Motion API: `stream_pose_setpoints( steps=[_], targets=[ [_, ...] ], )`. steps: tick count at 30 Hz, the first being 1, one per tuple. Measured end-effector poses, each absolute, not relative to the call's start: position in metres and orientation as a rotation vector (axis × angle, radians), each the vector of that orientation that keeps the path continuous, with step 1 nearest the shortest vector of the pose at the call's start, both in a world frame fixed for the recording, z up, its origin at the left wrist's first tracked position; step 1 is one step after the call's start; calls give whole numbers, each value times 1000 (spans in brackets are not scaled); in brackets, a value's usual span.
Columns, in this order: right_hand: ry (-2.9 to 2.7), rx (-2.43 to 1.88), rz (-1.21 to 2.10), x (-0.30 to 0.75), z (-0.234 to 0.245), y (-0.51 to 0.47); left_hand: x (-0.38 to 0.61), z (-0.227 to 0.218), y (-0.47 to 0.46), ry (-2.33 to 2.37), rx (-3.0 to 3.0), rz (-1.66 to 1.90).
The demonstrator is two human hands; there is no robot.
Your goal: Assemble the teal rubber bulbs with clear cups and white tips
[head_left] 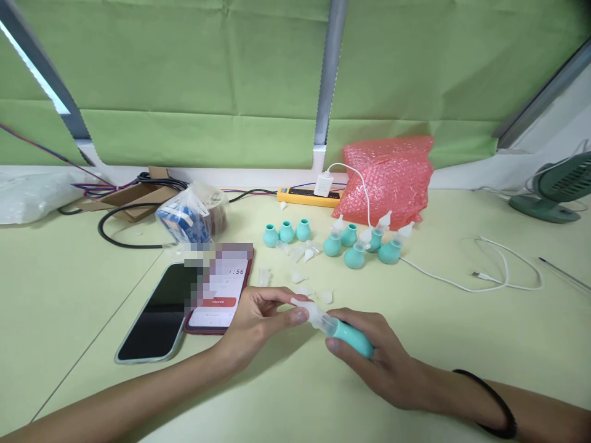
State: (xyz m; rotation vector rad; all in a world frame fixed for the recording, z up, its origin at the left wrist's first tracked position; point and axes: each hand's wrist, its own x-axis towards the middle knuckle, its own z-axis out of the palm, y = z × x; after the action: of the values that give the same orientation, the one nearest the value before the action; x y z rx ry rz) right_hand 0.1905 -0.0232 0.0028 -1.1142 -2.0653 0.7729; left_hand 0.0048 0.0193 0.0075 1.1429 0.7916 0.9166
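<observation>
My right hand (378, 357) is wrapped round the teal bulb of a nasal aspirator (352, 337), tilted with its clear neck and white tip up to the left. With thumb and fingers, my left hand (265, 317) pinches the white soft tip (305, 306) at its far end. Beyond the hands lie loose white tips (327, 296) and clear tube pieces (264, 277). Three bare teal bulbs (287, 231) stand in a row behind them. To their right are several teal bulbs fitted with clear necks and white tips (354, 253), with one bare bulb (350, 234) among them.
Two phones, one dark (159, 314) and one lit (221, 292), lie left of my hands. Behind are a plastic-wrapped blue package (187, 218), a yellow power strip (302, 197) and a red bubble-wrap bag (388, 178). A white cable (452, 284) and green fan (554, 191) are at right.
</observation>
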Motion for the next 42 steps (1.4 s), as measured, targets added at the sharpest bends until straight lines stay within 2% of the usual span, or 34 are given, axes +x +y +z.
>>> stream_pose_setpoints(
  steps=[10,26,42],
  targets=[
    [-2142,-1092,631,193,8,-26,0,13,19,792,1226,841],
    [-2211,-1148,792,191,14,-20,-2,15,20,769,1276,798],
    [-2150,-1112,654,195,19,-10,-3,18,18,793,1328,872]
  ],
)
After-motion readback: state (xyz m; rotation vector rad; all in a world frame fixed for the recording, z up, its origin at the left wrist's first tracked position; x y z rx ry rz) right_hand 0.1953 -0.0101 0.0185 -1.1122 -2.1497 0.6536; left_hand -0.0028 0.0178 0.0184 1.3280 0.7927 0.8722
